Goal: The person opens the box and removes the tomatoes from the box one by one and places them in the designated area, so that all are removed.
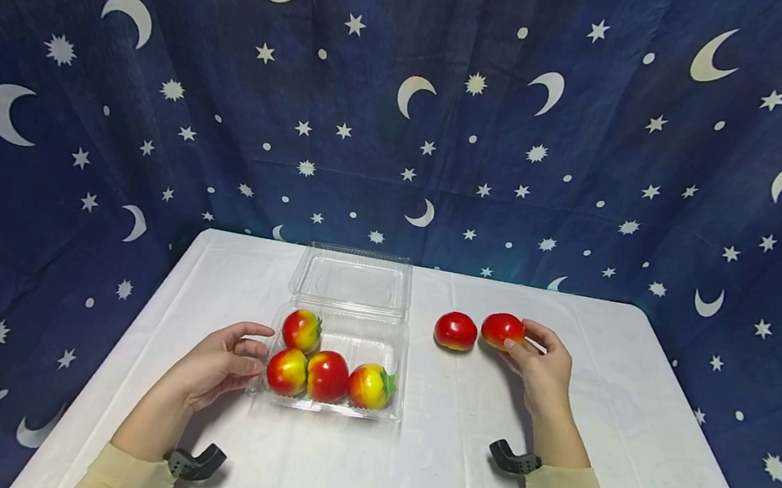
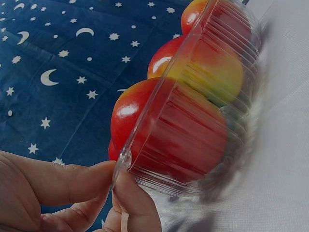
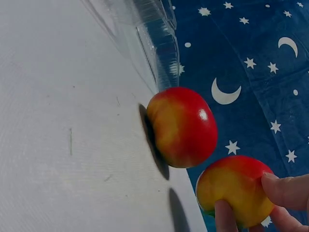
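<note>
A hinged clear plastic box (image 1: 378,406) stands with its lid folded back, several glossy red-and-yellow fruits inside. Green leaves show on the fruit at its front right (image 1: 368,386). My left hand (image 1: 225,363) is at the box's left side; in the left wrist view, its thumb and a finger pinch the rim (image 2: 124,159). To the right of the box, my right hand (image 1: 545,367) holds another such fruit (image 1: 502,330) between thumb and fingers, its shadow apart from it on the table. Left of that, a loose red fruit (image 1: 455,331) rests on the table.
A white cloth covers the table (image 1: 448,472). The transparent lid (image 1: 353,280) reaches toward the table's back edge. Behind hangs a dark blue curtain (image 1: 348,178) with moons and stars. Black wrist mounts (image 1: 514,458) sit on both forearms.
</note>
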`<state>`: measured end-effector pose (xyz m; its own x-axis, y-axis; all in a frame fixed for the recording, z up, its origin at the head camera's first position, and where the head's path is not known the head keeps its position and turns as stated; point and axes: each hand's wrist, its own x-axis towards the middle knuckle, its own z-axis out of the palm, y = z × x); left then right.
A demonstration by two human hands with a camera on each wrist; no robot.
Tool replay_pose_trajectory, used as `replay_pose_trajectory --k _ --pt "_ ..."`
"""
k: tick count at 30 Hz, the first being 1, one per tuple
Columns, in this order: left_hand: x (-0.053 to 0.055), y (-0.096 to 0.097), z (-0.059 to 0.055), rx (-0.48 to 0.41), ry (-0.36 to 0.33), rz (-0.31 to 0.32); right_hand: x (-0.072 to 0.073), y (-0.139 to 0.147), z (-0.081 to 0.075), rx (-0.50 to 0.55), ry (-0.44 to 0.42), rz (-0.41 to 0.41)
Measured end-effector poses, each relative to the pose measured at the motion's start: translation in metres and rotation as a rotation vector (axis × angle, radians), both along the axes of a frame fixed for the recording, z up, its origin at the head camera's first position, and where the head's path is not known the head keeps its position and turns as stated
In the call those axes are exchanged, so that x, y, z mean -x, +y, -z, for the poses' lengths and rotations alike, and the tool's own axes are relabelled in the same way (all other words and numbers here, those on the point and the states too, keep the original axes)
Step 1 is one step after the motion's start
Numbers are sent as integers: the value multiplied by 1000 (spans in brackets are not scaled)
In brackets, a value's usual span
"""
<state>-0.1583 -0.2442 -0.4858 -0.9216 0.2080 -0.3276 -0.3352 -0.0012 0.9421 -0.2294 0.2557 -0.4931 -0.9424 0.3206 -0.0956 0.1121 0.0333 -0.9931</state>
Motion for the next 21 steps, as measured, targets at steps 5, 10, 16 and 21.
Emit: replay_pose_trajectory --k 5,10,16,21 --pt "0 0 1 1 -1 0 3 -2 7 23 -3 13" --pt "0 0 1 0 1 -1 7 -4 10 19 -39 34" --pt "0 0 1 4 -1 -2 10 -5 16 32 -72 41" --pt "1 0 1 2 -4 -1 10 -5 17 25 -103 37"
